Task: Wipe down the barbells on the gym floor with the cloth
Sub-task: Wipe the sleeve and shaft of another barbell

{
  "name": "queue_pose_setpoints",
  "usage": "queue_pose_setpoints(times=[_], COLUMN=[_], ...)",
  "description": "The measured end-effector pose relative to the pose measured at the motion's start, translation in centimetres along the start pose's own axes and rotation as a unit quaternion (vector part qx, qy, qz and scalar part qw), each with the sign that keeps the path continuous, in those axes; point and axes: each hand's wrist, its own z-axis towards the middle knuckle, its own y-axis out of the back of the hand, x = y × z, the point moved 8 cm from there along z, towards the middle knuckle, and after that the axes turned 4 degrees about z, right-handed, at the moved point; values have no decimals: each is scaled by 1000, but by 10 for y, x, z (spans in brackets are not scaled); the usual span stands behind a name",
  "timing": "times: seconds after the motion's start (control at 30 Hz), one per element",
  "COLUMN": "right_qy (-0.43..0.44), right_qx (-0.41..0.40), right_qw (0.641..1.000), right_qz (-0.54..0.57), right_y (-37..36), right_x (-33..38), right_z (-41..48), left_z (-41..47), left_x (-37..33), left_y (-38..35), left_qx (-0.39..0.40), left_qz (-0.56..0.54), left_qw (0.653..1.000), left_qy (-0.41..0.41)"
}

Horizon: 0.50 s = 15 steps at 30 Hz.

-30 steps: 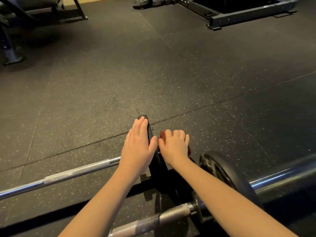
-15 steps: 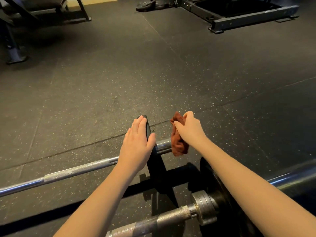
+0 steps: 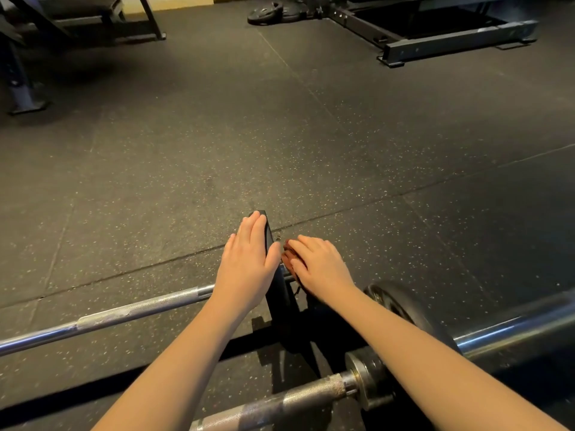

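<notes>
A steel barbell (image 3: 124,315) lies on the gym floor, running left from a thin black plate (image 3: 269,241) that stands on edge. My left hand (image 3: 249,269) rests flat against the left face of that plate, fingers straight, thumb over its edge. My right hand (image 3: 317,265) presses a reddish-brown cloth (image 3: 287,259) onto the bar's sleeve just right of the plate; most of the cloth is hidden under the hand. A second barbell (image 3: 280,402) with a black plate (image 3: 401,303) lies nearer me, under my right forearm.
Speckled black rubber floor (image 3: 280,135) stretches ahead. A rack base (image 3: 460,38) and loose weight plates (image 3: 267,14) sit at the back right. A bench frame (image 3: 93,20) and a stand foot (image 3: 25,101) are at the back left.
My right hand, which had lifted the cloth above the sleeve half a second ago, has come back down and left against the plate. My left hand stayed on the plate.
</notes>
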Motion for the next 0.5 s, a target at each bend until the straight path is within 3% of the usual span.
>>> queue_pose_setpoints(times=[0.2,0.37,0.5], right_qy=[-111,6,-131], right_qx=[22,42,-15], right_qw=[993,998,989], right_qz=[-14,-48,-73], right_y=[-4,0,21], right_x=[-11,5,-29], right_z=[-5,-12,-5], left_z=[-4,-6,-10], left_x=[0,-1,-1], left_y=[-1,0,-1], left_qx=[4,4,9], left_qz=[3,7,15], left_qw=[1000,1000,1000], left_qy=[-2,-2,-7])
